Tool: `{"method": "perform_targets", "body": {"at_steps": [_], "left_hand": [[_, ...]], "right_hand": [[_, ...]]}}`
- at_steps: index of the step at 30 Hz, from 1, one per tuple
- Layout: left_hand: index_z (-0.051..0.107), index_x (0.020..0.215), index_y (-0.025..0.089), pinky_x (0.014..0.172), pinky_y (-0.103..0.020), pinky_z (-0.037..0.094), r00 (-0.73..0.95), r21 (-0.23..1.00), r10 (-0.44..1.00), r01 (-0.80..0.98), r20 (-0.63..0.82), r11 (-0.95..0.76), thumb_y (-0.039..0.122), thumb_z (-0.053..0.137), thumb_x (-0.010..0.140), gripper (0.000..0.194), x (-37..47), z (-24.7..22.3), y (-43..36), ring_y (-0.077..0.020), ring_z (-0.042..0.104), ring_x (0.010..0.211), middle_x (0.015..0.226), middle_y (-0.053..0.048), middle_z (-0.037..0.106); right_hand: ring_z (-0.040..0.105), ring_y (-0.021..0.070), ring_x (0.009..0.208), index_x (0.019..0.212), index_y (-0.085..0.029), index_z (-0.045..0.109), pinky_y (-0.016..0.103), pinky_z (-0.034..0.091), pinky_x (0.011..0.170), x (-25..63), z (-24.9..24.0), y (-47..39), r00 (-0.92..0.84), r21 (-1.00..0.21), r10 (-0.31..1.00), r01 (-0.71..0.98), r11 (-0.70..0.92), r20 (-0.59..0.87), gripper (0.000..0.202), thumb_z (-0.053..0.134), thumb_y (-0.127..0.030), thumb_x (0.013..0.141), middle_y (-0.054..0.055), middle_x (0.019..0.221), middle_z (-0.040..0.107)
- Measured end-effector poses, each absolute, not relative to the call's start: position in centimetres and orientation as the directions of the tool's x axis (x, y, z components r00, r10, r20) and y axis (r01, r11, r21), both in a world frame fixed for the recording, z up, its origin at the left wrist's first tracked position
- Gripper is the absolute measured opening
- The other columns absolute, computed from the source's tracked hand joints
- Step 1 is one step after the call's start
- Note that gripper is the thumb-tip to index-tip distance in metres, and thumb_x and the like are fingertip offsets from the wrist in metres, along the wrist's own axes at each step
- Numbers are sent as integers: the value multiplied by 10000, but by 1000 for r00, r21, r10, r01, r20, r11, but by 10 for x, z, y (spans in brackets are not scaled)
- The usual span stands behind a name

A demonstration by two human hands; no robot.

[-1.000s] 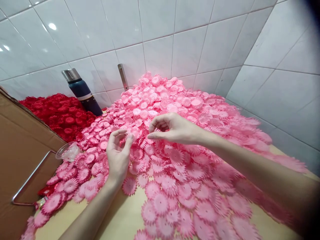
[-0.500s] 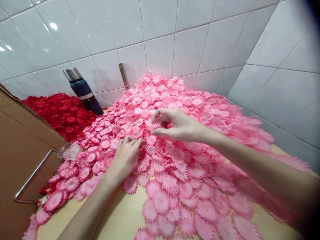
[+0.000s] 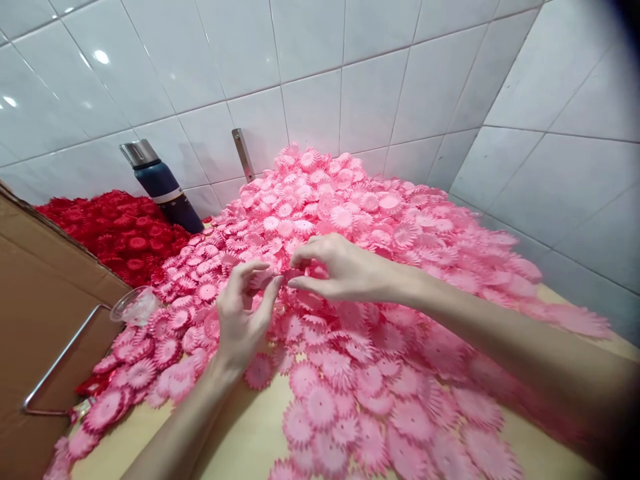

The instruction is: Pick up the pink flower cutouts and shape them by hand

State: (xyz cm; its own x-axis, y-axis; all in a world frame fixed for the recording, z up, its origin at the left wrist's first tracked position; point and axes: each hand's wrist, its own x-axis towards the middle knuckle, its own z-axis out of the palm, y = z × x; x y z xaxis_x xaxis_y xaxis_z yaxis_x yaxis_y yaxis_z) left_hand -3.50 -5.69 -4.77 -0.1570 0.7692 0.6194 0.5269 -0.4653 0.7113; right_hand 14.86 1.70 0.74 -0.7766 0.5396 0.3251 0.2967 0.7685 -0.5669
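My left hand (image 3: pixel 243 320) is closed in a pinch, with a pink scalloped flower disc (image 3: pixel 261 277) partly visible between thumb and fingers. Thumb and fingertips of my right hand (image 3: pixel 333 267) are pinched together just beside it, close to the left thumb. Whatever the right fingers hold is too small to make out. Below and behind both hands spreads a large heap of pink flower discs (image 3: pixel 345 217), round with notched edges; many show a small hole in the middle.
A pile of red flower pieces (image 3: pixel 125 233) lies at the left, next to a dark blue bottle (image 3: pixel 167 193) with a steel cap. A clear plastic cup (image 3: pixel 135 305), a bent metal rod (image 3: pixel 60 360) and a cardboard box (image 3: pixel 45 307) stand nearer. White tiled walls (image 3: pixel 310 113) close the back and right.
My left hand has lifted from the heap and turned, now pinching a pink disc. My right hand has moved left and slightly down, so the fingertips of both hands nearly meet.
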Motion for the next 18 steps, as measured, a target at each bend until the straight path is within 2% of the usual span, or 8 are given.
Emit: {"method": "perform_targets", "body": {"at_steps": [4, 7, 9, 13, 18], "left_hand": [[587, 1077, 225, 841, -351, 539, -174, 694, 766, 578, 619, -430, 172, 632, 842, 246, -36, -46, -55, -195, 665, 934, 1002, -46, 669], [654, 1018, 221, 1012, -473, 438, -112, 561, 738, 726, 666, -396, 184, 645, 829, 193, -39, -43, -53, -259, 586, 1148, 1191, -78, 645], [678, 1035, 235, 1032, -485, 424, -40, 505, 727, 746, 685, -435, 193, 661, 823, 216, -41, -42, -52, -264, 576, 1172, 1220, -73, 648], [643, 1182, 274, 944, -400, 524, 92, 565, 734, 577, 673, -590, 151, 654, 836, 367, -38, -44, -55, -216, 652, 1051, 1135, -53, 700], [648, 1201, 302, 918, -404, 568, 81, 713, 790, 383, 608, -588, 149, 670, 820, 411, -33, -49, -61, -233, 636, 1088, 1232, -76, 646]], "right_hand": [[577, 129, 637, 836, -142, 672, 288, 436, 628, 150, 6, 20, -762, -578, 551, 293, 762, 339, 154, 523, -151, 873, 43, 752, 684], [610, 145, 743, 883, -154, 683, 294, 478, 704, 153, 7, 24, -731, -612, 565, 257, 748, 384, 143, 548, -120, 850, 49, 834, 695], [623, 155, 809, 916, -163, 689, 304, 494, 751, 154, 9, 26, -724, -636, 565, 228, 737, 396, 154, 566, -112, 837, 53, 885, 697], [638, 147, 802, 919, -159, 673, 303, 518, 744, 155, 11, 25, -754, -704, 543, 154, 694, 370, 175, 551, -72, 828, 42, 870, 697], [667, 148, 849, 950, -140, 606, 308, 549, 797, 152, 11, 20, -738, -776, 555, 69, 627, 383, 177, 584, -56, 796, 57, 911, 681]]}}
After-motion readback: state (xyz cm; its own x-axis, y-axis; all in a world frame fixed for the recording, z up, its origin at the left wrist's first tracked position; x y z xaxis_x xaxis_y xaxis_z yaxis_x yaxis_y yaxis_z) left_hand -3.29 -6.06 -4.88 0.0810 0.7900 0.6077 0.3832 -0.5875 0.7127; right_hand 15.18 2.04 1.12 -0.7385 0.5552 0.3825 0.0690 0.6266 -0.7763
